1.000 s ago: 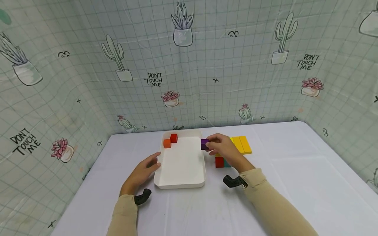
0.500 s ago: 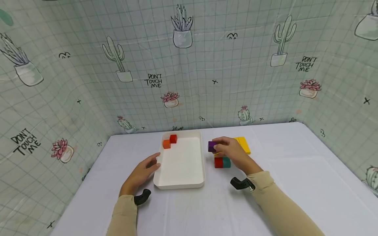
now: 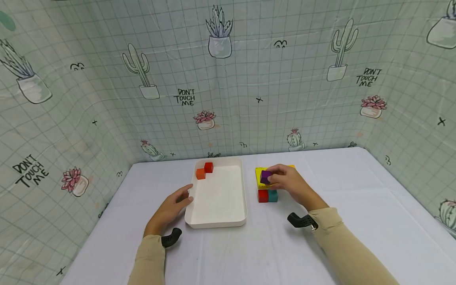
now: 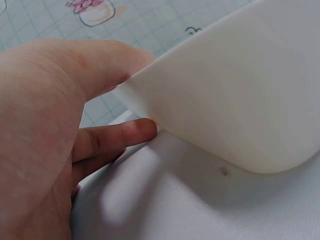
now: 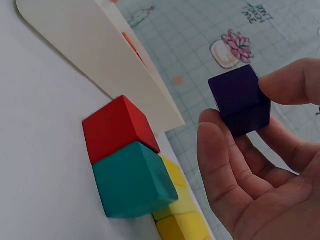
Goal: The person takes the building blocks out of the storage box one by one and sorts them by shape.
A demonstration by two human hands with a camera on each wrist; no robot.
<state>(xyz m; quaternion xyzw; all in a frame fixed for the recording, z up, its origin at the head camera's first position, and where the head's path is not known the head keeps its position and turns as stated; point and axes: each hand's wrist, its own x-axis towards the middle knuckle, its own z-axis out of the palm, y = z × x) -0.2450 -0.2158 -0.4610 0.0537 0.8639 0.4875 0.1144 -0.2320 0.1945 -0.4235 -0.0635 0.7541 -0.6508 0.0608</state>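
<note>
My right hand (image 3: 290,184) pinches a purple cube (image 3: 265,177) between thumb and fingers. In the head view the cube overlaps the yellow blocks (image 3: 259,178); the right wrist view shows it held up off the table. Just in front of those blocks, a red cube (image 5: 120,127) and a teal cube (image 5: 134,181) sit side by side. My left hand (image 3: 171,208) rests at the left wall of a white tray (image 3: 216,206), fingers relaxed, with thumb and fingertips right at the wall in the left wrist view.
Inside the tray's far left corner lie a red cube (image 3: 208,167) and an orange cube (image 3: 201,173). A white cloth covers the table (image 3: 228,257). Behind it hangs a curtain (image 3: 242,79) printed with potted cacti.
My right hand has carried the purple cube rightward, from the tray's right edge to over the yellow blocks. My left hand and the tray have stayed in place.
</note>
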